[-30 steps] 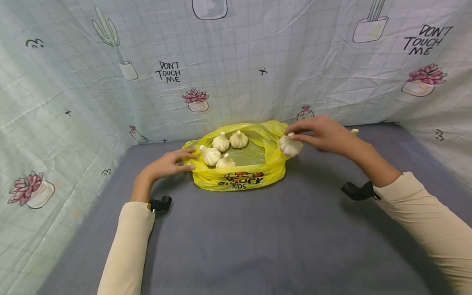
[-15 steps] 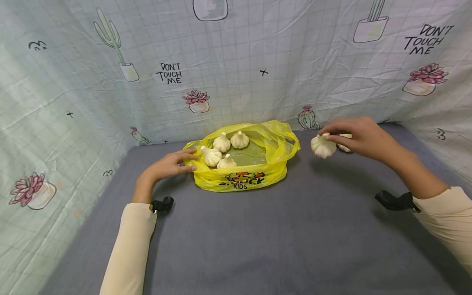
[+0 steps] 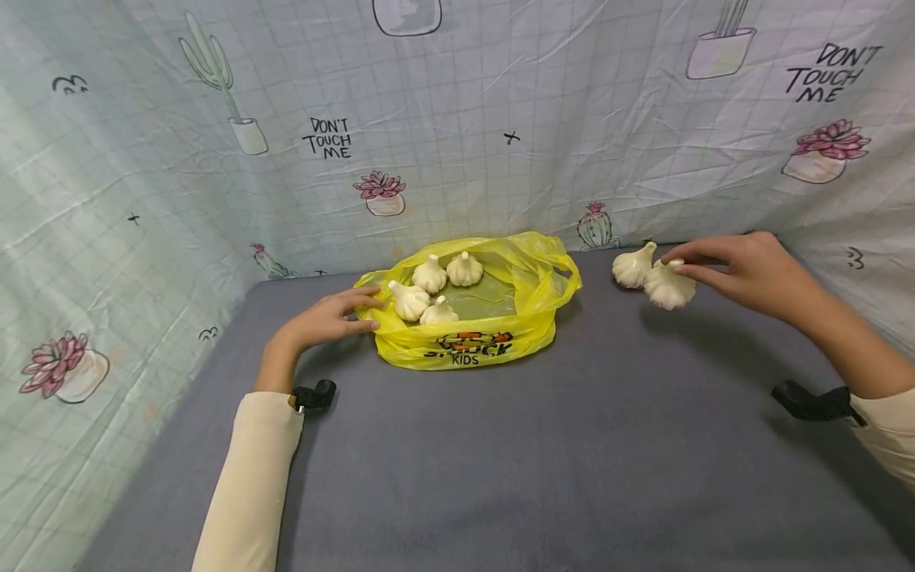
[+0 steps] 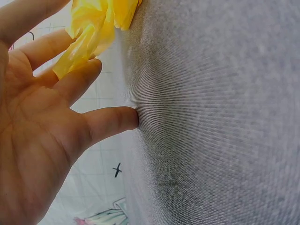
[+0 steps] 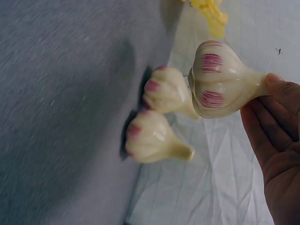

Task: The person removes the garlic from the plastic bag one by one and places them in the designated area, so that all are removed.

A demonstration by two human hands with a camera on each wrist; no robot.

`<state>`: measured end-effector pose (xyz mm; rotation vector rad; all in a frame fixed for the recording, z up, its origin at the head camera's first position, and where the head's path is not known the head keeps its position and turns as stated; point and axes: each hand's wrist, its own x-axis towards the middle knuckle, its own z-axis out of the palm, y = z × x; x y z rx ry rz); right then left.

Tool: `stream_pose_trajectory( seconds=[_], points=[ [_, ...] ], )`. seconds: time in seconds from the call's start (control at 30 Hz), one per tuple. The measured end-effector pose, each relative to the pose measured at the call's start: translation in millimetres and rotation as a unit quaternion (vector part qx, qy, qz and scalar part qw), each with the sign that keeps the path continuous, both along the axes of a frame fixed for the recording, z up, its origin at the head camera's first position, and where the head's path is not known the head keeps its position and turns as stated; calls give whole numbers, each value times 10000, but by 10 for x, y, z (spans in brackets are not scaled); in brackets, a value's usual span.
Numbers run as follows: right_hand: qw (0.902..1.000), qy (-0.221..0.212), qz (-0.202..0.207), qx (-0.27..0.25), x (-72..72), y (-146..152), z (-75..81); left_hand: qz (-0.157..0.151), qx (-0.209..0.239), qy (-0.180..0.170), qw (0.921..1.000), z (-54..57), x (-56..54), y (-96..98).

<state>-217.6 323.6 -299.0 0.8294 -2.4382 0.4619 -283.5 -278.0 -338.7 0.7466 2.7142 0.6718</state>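
My right hand (image 3: 758,278) pinches a white garlic bulb (image 3: 670,287) by its stem, up over the right back of the table. Pink streaks mark this bulb's base in the right wrist view, where two more garlic bulbs (image 5: 164,91) stand on the table beside it. From the head, one of those bulbs (image 3: 632,268) shows; the other is hidden behind the hand. My left hand (image 3: 325,322) rests at the left side of a yellow plastic bag (image 3: 538,334), fingers spread and touching its edge. Several garlic bulbs (image 3: 409,302) lie inside the bag's left part.
A grey cloth (image 3: 457,461) covers the table. Behind it hangs a pale curtain (image 3: 457,103) printed with plants and lettering, close to the bag and bulbs. The bag's handle loop (image 3: 572,278) sticks out to the right.
My right hand has carried the garlic bulb rightward from the bag's right edge to beside the bulbs on the table. The bag's right handle has sprung outward. My left hand stays put.
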Motion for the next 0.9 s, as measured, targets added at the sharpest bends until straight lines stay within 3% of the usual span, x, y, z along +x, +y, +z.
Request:
stream_pose_trajectory(
  seconds=[0.2,0.57,0.9],
  points=[
    [9996,16,-264,23,25,197,-50,-26,51,12,10000,-2,-9,16],
    [9922,-579,-1040,373,93,415,-85,-63,146,30,9999,-21,34,-39],
    [9895,-569,-1286,335,84,590,-97,-369,-117,492,9980,15,40,-25]
  ],
)
